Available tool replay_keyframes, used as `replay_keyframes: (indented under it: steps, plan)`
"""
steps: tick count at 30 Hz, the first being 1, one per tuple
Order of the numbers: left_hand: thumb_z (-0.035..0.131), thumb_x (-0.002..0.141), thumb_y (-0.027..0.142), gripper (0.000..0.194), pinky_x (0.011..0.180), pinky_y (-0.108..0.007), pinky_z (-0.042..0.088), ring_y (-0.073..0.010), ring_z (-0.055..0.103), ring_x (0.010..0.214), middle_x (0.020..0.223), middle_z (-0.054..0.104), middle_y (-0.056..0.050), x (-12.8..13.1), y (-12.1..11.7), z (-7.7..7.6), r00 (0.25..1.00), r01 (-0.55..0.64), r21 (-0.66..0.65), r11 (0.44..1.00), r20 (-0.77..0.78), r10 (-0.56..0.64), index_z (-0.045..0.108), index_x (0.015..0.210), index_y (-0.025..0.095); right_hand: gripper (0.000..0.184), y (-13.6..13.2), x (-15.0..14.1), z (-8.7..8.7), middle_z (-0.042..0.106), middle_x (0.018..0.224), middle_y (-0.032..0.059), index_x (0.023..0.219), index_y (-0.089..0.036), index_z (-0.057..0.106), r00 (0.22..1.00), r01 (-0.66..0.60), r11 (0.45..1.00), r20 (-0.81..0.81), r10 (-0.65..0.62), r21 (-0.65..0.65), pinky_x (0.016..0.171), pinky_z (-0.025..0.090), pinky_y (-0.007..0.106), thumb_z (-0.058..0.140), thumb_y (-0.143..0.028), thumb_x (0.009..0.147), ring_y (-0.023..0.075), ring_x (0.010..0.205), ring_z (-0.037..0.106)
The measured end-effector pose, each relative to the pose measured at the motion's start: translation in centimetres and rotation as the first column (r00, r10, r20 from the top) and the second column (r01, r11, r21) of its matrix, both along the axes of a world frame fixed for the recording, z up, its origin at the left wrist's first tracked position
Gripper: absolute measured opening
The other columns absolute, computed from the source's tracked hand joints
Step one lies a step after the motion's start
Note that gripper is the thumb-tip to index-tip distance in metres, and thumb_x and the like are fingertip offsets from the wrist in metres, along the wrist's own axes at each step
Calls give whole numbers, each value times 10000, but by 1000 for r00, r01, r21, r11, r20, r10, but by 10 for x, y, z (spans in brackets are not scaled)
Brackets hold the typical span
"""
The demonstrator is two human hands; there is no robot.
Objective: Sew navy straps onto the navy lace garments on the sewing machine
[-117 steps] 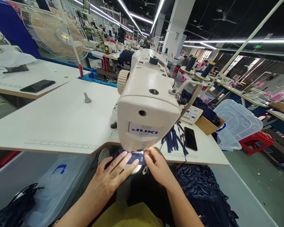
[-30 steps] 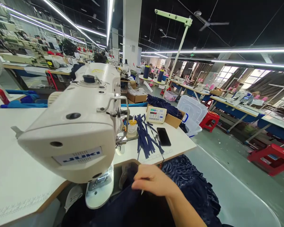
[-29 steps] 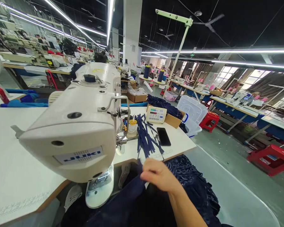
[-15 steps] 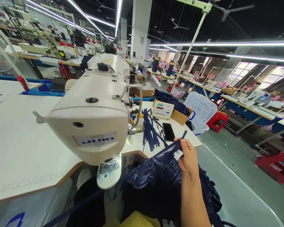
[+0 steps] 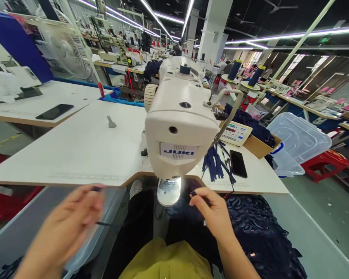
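Observation:
A white JUKI sewing machine [image 5: 180,128] stands in front of me, its small lit work plate [image 5: 168,192] at the bottom. To the left of that plate, my left hand [image 5: 72,221] is closed and somewhat blurred, with the dark end of a narrow strap [image 5: 97,188] in its pinch. Close to the plate on its right side, my right hand [image 5: 213,213] pinches a small dark navy piece [image 5: 193,193] between thumb and fingers. Dark navy ruffled fabric [image 5: 258,228] lies beside my right forearm. Whether both hands hold one strap, I cannot tell.
Navy strips [image 5: 215,162], a black phone [image 5: 238,163] and a control box [image 5: 234,132] are on the table's right side. A grey metal piece [image 5: 111,122] lies on the left. Beyond are a cardboard box [image 5: 260,145] and a clear plastic bin [image 5: 299,137].
The view has swung left. My left hand has come into view, holding a dark end. My right hand has moved from the raised navy fabric with a white label to beside the work plate.

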State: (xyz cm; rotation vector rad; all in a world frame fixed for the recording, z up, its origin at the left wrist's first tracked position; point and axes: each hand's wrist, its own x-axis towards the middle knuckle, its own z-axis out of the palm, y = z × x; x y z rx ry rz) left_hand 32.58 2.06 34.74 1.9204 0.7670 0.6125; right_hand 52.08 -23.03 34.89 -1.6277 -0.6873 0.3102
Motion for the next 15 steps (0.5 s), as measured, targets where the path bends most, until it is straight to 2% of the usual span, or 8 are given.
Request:
replay_keyframes:
  steps: [2,4,6,9,11,12,13,15]
  plan:
    - [472,877,495,336,457,-156,378,-34,440,468,609,519,73,22,-30,-4,966,254,-253,934,7,-260,544,997,190,121,12,-15,1,713,798,-4,936,-230,687,985,-87,995,144,93,-45,677,501,232,598,-289,880,137,720,656]
    - [484,876,499,316,424,-158,358,-41,406,446,574,507,67,40,-59,-4,944,311,-273,911,-23,-329,551,837,193,135,20,-25,1,722,847,5,968,-233,681,934,-99,992,336,119,-76,689,492,234,565,-263,906,135,749,664]
    - [479,882,493,313,448,-164,388,-63,454,489,593,534,56,50,-79,-1,929,351,-215,911,-40,-367,550,793,202,142,25,-30,-1,725,846,12,965,-231,674,851,-68,989,510,127,-133,679,475,244,539,-248,925,136,741,662]
    - [450,905,455,269,500,-164,434,-92,543,598,687,602,43,52,-88,1,922,376,-56,925,-80,-380,566,845,219,159,28,-34,-6,723,825,20,994,-229,658,724,16,975,675,141,-221,631,435,262,507,-234,944,142,698,651]
    - [431,924,398,228,506,-161,443,-93,555,604,713,617,42,51,-88,0,921,385,133,913,-127,-370,564,862,223,172,29,-35,-7,718,774,21,985,-221,651,652,86,967,747,129,-242,578,394,274,483,-220,951,144,649,637]
    - [421,932,358,204,517,-164,453,-94,560,600,716,621,40,50,-87,-1,918,395,259,882,-138,-371,563,872,223,183,30,-36,-8,714,749,22,975,-217,650,621,113,963,774,123,-243,557,374,282,468,-212,955,146,627,629]
    - [408,938,312,184,546,-170,470,-97,575,611,730,631,35,50,-86,-1,913,407,398,822,-140,-384,563,898,222,196,31,-38,-8,708,725,22,963,-214,649,598,135,960,792,119,-246,541,359,290,454,-206,958,149,610,622]
    - [375,940,218,192,617,-189,498,-110,615,666,787,660,14,49,-85,-2,897,402,654,641,-141,-418,560,988,213,220,33,-40,-8,690,676,23,941,-208,648,585,168,952,803,114,-258,525,346,298,429,-206,966,154,582,608]
